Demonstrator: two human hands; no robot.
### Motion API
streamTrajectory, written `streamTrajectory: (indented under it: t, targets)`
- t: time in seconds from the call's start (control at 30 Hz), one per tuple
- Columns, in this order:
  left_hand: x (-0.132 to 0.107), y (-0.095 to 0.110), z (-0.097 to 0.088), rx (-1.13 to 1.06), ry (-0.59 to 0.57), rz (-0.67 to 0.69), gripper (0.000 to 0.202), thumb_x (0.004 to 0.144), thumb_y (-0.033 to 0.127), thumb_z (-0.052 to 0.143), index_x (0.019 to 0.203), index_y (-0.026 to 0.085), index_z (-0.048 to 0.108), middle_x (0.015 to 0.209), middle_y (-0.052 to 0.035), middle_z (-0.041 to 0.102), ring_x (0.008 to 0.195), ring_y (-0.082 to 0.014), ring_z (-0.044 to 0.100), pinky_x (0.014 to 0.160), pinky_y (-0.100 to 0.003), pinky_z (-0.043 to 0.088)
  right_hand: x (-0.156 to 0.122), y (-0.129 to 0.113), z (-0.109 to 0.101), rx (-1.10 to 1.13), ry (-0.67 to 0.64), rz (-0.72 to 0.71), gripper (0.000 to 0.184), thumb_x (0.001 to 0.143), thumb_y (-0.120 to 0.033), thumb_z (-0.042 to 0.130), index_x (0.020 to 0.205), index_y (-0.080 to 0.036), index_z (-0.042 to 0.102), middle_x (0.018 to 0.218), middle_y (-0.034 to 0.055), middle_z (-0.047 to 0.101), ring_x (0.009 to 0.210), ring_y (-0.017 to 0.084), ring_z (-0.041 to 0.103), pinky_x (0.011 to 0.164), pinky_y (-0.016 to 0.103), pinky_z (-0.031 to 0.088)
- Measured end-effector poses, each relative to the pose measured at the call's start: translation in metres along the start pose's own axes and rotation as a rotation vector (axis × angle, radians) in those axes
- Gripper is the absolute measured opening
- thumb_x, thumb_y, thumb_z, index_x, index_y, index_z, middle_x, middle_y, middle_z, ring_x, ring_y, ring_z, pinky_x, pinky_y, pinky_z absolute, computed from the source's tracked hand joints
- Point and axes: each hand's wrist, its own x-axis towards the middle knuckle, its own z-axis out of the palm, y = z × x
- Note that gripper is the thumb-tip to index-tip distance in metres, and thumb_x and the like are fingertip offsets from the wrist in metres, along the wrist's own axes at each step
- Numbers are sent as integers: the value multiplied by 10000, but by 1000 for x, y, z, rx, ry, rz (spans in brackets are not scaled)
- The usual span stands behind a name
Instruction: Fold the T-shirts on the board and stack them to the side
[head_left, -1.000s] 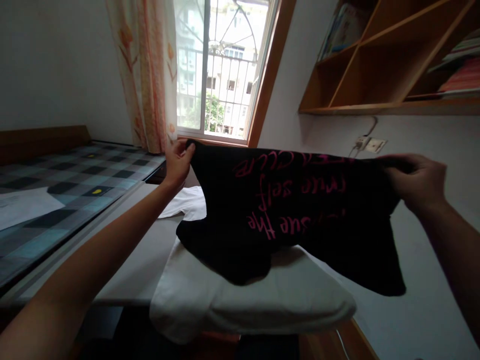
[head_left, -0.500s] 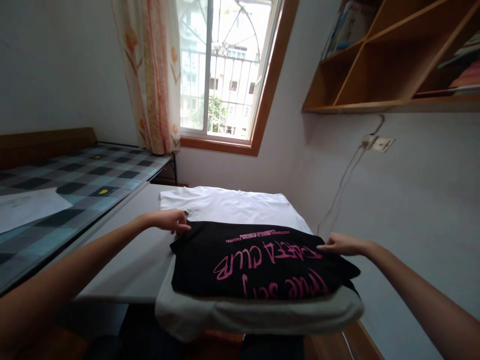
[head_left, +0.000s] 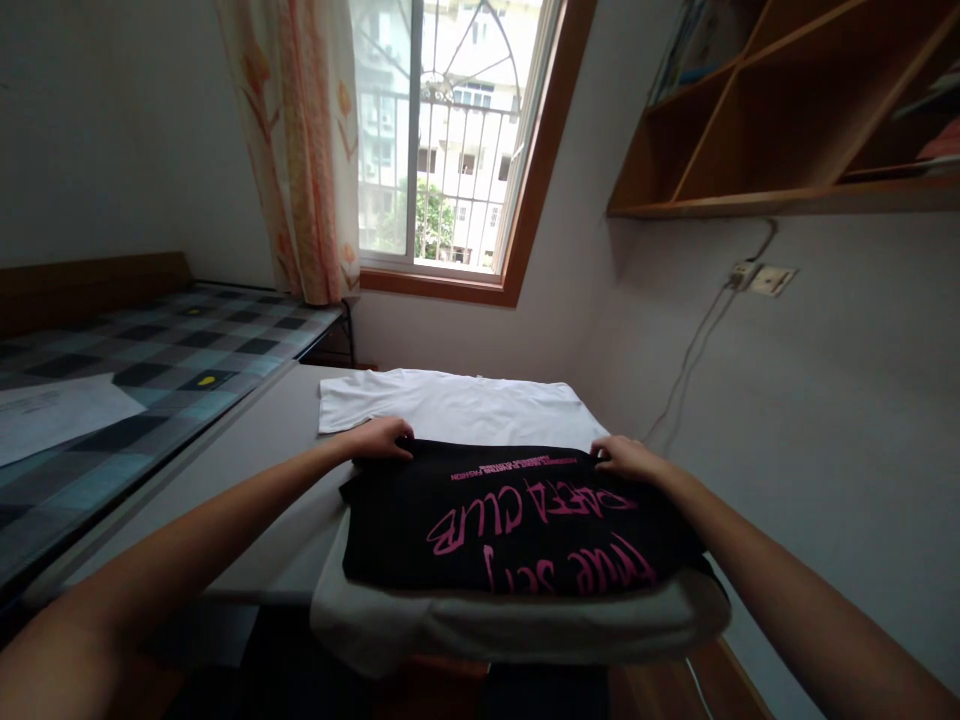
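"Looking down past two bare arms, what do you find?"

"A black shirt [head_left: 517,520], lying flat in folded form, with pink lettering that reads upside down from this side."

"Where are the hands?"

"Both are at the black shirt's far edge. The left hand [head_left: 381,438] is near its far left corner, the right hand [head_left: 626,457] toward its far right corner. On each, the fingers are bent over that edge, grasping the fabric between thumb and fingertips."

"What is around the black shirt?"

"Just beyond it, a white shirt [head_left: 480,410] is spread on a grey surface [head_left: 285,415]. A pale cloth [head_left: 525,632] lies under the black shirt and sticks out along its near edge. To its left, past the surface, is a bed [head_left: 247,345] with a checked cover and some white paper [head_left: 67,408]."

"And farther off?"

"Well beyond the black shirt are a window [head_left: 461,150] and a flowered curtain [head_left: 311,150]. High to its right hangs a wooden shelf [head_left: 750,208]."
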Motion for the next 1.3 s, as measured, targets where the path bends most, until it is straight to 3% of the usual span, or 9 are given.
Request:
streamTrajectory:
  t: [0.17, 0.33, 0.43, 0.5, 0.63, 0.8, 1.1, 1.2, 1.3]
  targets:
    - [23, 23, -46, 136, 37, 46, 229, 655, 439, 710, 706, 217, 707, 729, -30, 674, 777, -230, 622, 759, -306, 461, 6, 15, -60, 152, 135, -20, 137, 744, -257, 620, 849, -200, 689, 840, 53, 713, 774, 192, 653, 669, 258, 476]
    - [49, 65, -104, 380, 699, 172, 236, 819, 317, 576, 975, 182, 691, 946, -63, 645, 934, -238, 592, 879, -359, 421, 3, 2, -136, 125, 774, 164, 291, 828, -350, 546, 1028, -167, 652, 989, 118, 668, 880, 237, 608, 751, 331, 458]
    - [59, 71, -113, 479, 854, 171, 252, 875, 303, 525, 1038, 179, 673, 1035, -100, 613, 1056, -289, 542, 949, -438, 364, 4, -23, -145, 6, 1093, 241, 340, 881, -352, 471, 1099, -152, 636, 1111, 171, 608, 1072, 301, 538, 868, 411, 421]
    - [63, 62, -106, 600, 786, 111, 242, 878, 293, 518, 1015, 183, 685, 1072, -126, 601, 1120, -331, 506, 971, -491, 323, 10, -39, -132, -64, 1005, 229, 344, 888, -341, 460, 1123, -167, 641, 1145, 174, 595, 1102, 320, 527, 886, 436, 412]
    - [62, 29, -75, 725, 309, -60, 169, 794, 257, 615, 907, 187, 720, 1082, -141, 611, 1097, -340, 536, 963, -492, 334, 24, -54, -87, -36, 311, 84, 427, 811, -338, 597, 1217, -205, 617, 1075, 127, 663, 979, 283, 615, 829, 387, 462]
    - [50, 10, -38, 398, -114, 128, 276, 782, 435, 631, 928, 225, 738, 1031, -69, 669, 951, -217, 604, 867, -276, 417, 21, -46, -49, 56, -139, -53, 565, 666, -355, 731, 1202, -198, 647, 1025, 97, 698, 918, 256, 658, 794, 327, 501]
    - [-3, 53, 8, 270, -607, 204, 800, 677, 623, 692, 1352, 228, 524, 1405, -83, 476, 1246, -252, 488, 1038, -308, 379, 4, -30, -33, 131, -314, -57, 749, 632, -578, 683, 1217, -114, 624, 1090, 141, 673, 958, 281, 651, 786, 318, 508]
    - [-20, 62, 26, 380, -595, 294, 904, 607, 525, 792, 1403, 261, 454, 1451, -84, 417, 1286, -283, 454, 1055, -338, 383, 3, -33, -29, 123, -288, -82, 684, 645, -522, 700, 1199, -126, 633, 1149, 149, 654, 970, 282, 647, 799, 318, 506]
    - [-28, 63, 38, 525, -458, 302, 566, 778, 392, 677, 1302, 228, 537, 1335, -104, 535, 1167, -277, 561, 973, -344, 450, 0, -38, -26, 120, -270, -35, 654, 659, -480, 721, 1209, -141, 622, 1073, 142, 679, 849, 263, 666, 693, 321, 518]
